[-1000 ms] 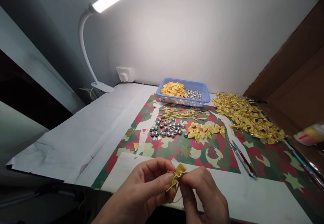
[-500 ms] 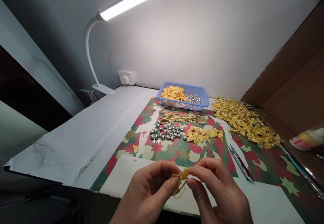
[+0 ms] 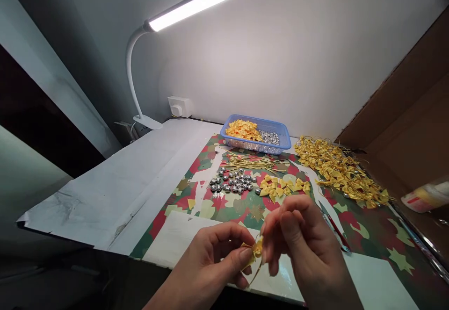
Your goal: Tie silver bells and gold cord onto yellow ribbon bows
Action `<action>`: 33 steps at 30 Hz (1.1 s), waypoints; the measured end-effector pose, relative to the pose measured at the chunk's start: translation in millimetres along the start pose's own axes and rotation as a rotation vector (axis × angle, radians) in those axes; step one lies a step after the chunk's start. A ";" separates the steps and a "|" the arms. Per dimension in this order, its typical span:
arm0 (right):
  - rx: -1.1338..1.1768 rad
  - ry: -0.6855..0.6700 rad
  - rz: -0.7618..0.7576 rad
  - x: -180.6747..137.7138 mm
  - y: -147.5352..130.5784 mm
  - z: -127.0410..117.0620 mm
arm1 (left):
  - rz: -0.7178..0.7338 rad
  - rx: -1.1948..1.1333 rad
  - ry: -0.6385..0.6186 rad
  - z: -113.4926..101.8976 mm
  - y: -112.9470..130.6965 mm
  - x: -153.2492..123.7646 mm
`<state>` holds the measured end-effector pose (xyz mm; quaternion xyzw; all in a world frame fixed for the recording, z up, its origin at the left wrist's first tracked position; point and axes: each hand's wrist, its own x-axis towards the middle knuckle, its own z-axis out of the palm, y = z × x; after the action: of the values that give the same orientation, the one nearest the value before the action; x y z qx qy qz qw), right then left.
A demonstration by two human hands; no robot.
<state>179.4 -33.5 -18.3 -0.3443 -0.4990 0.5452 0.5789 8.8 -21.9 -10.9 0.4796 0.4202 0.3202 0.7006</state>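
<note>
A small yellow ribbon bow with thin gold cord around it is pinched between the thumb and fingers of my left hand. A strand of the cord hangs below. Close on the bow's right side is my right hand, its fingers curled in and the thumb raised near the index finger; whatever they grip, if anything, is hidden. Beyond the hands lie several silver bells, a group of yellow bows and a bundle of gold cords.
At the back stands a blue basket of bows and silver bells. A pile of corded bows lies right. Scissors with a red handle are partly behind my right hand. A lamp is at left, a bottle far right.
My right hand has risen and turned, its thumb coming away from beside the bow. The left hand keeps the bow, now tilted differently. The view has shifted slightly.
</note>
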 end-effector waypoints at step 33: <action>-0.419 0.082 0.326 -22.8 39.3 -13.2 | 0.192 0.211 0.151 -1.7 -30.4 12.2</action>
<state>182.9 -47.3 -63.5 -0.5542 -0.5150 0.5016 0.4195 14.1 -21.0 -43.3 0.5629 0.4554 0.3750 0.5790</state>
